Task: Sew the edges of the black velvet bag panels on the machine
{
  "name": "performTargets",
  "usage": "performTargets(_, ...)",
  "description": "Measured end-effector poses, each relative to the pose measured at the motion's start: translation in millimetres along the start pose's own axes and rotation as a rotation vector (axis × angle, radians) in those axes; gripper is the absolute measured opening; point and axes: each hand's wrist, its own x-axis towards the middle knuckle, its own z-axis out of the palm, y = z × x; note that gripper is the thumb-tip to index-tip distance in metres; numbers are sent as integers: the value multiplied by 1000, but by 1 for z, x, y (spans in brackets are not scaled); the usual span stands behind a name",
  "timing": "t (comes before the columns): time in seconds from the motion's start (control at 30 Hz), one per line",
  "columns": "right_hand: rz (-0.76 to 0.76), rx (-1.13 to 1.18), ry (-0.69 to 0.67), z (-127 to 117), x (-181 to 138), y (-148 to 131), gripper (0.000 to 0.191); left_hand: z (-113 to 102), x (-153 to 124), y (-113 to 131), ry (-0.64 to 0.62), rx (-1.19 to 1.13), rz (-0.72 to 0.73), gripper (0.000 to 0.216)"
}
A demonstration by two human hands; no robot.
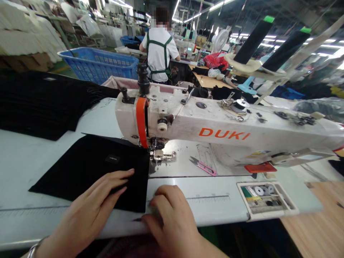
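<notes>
A black fabric piece [88,168] with a small dark label [113,158] lies flat on the sewing machine table, its right edge beside the presser foot [158,155]. My left hand [99,200] rests on this fabric with its fingers stretched out. Just right of the fabric's lower corner, my right hand [172,215] is curled, thumb toward the fingers, at the table's front edge. A small dark tip shows by that thumb; what the fingers hold, if anything, is hidden and blurred. Pink-handled thread snips [204,166] lie on the bed of the white sewing machine [188,114].
A stack of black fabric pieces [40,104] lies at the left. Bobbins sit in a tray [248,211] at right. Black thread cones [254,41] stand above the machine. Behind are a blue basket [99,62] and a person in a white shirt [159,53], facing away.
</notes>
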Motion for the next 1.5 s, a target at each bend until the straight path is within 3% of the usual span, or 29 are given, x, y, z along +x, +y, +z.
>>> performTargets(0.17, -5, -31, -19, 6, 1, 0, 18, 6, -3, 1, 19, 4, -19, 31)
performTargets(0.27, -55, -1, 4, 10, 3, 2, 4, 8, -6, 1, 35, 1, -11, 29)
performTargets(0.37, -162, 5, -8, 8, 6, 3, 15, 9, -7, -2, 24, 4, 15, 31)
performTargets(0.5, -263, -22, -69, 3, 11, 5, 15, 6, -8, -9, -47, 131, 195, 42)
performTargets(0.63, -264, -16, -121, 3, 12, 9, 18, 4, -6, -8, -208, 312, 439, 59)
performTargets(0.73, -246, 36, -118, 4, 14, 10, 22, 5, -3, -1, -215, 324, 523, 59)
performTargets(0.87, -241, 65, -127, 2, 18, 11, 25, 7, -2, 5, -193, 334, 516, 59)
performTargets(1.1, -384, -57, -175, 5, 15, 18, 24, 13, -3, 10, -178, 324, 516, 53)
performTargets(1.3, -440, -100, -114, 7, 19, 20, 34, 14, -1, 5, -226, 313, 510, 53)
performTargets(1.5, -437, -132, -199, 2, 33, 21, 30, 16, 11, -1, -246, 350, 527, 55)
